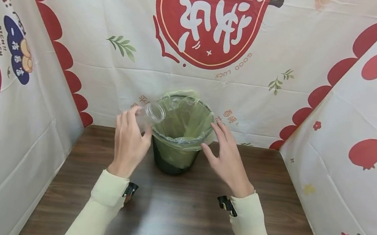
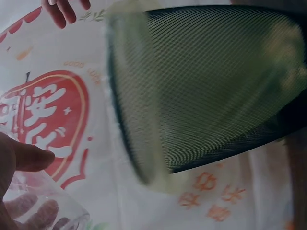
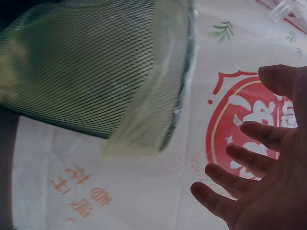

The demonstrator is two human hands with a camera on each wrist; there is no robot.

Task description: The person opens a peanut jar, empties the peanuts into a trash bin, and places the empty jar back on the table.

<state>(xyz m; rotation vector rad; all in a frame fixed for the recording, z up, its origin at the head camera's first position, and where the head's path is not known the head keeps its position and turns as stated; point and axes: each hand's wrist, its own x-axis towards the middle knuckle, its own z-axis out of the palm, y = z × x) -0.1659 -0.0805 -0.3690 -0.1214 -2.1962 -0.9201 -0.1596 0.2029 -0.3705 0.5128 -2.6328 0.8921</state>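
My left hand [image 1: 130,139] grips a clear plastic bottle [image 1: 150,116], its round open mouth tilted toward the bin. In the left wrist view the thumb [image 2: 36,158] and fingers wrap round the see-through bottle [image 2: 45,196]. A dark mesh trash bin [image 1: 171,164] stands upright on the table, lined with a pale yellow-green bag [image 1: 188,119] folded over its rim. My right hand [image 1: 227,157] is spread beside the bin's right rim, holding nothing. Its fingers [image 3: 256,163] look loosely extended in the right wrist view, apart from the bin [image 3: 96,67].
A dark wood-grain table [image 1: 169,217] lies under both arms. White printed cloth [image 1: 108,84] hangs right behind the bin and along both sides. A small, mostly hidden object peeks out beside the left wrist strap [image 1: 130,190].
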